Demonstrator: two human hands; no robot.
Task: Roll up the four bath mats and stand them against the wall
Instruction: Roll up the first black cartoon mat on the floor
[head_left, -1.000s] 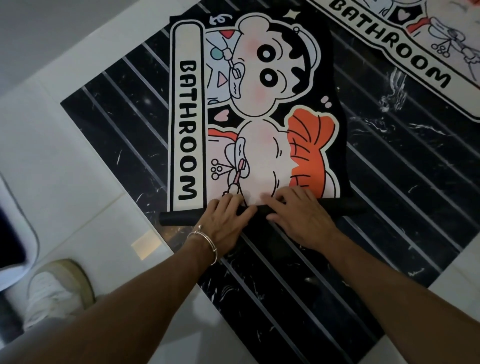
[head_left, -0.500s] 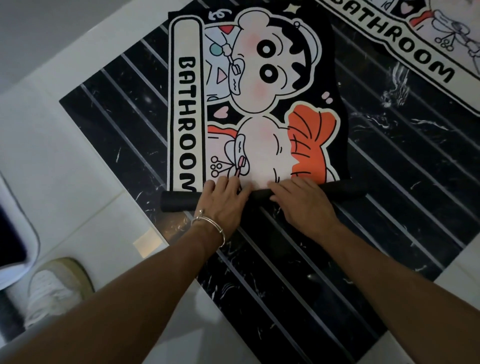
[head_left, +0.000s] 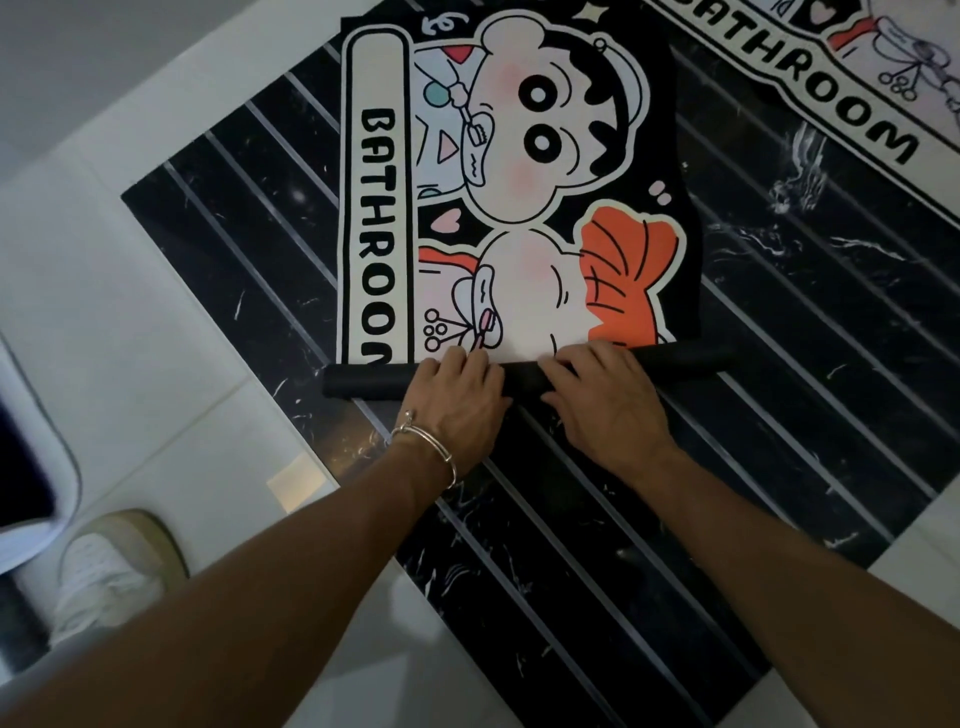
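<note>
Fingers nearly straight, left hand (head_left: 457, 400) and right hand (head_left: 608, 405) press the black roll (head_left: 363, 382), now nearer the bath mat's (head_left: 519, 182) far edge.

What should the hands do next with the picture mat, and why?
Probably push the black roll one more turn away from the person. The left hand and right hand both rest on it, the roll is thin, and most of the bath mat lies flat, not yet rolled.
</note>
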